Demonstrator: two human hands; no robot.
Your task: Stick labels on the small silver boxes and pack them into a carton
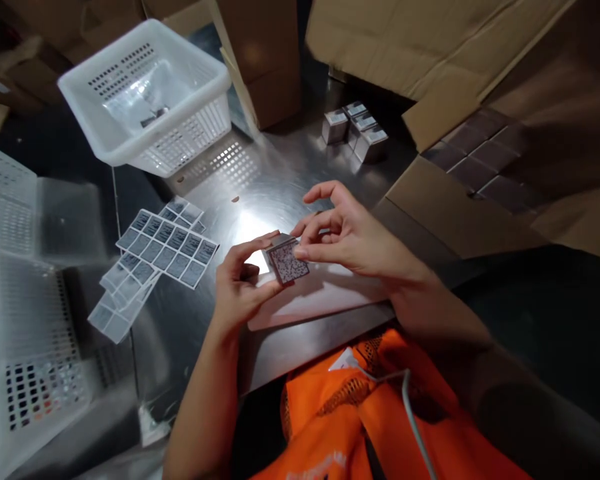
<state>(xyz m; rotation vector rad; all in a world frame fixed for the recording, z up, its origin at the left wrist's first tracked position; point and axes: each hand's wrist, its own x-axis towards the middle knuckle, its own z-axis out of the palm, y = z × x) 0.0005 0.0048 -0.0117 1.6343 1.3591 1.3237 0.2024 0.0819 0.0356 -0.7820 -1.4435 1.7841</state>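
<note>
A small cube-shaped box (289, 264) with a speckled, patterned face is held over a pale mat (325, 291). My left hand (237, 283) grips it from the left, thumb along the lower edge and fingers at the top. From the right, my right hand (345, 233) pinches the upper right corner with thumb and fingers, its index finger raised. Whether a label lies under those fingertips cannot be made out. To the left of my left hand, overlapping sheets of grey rectangular stickers (167, 248) rest on the metal table (275, 173).
A white perforated basket (193, 140) stands at the back left, with a small scrap inside. Several small boxes (356, 130) are grouped at the back. On the right, an open carton (460, 217) contains rows of similar boxes. More white baskets (35, 320) line the left side.
</note>
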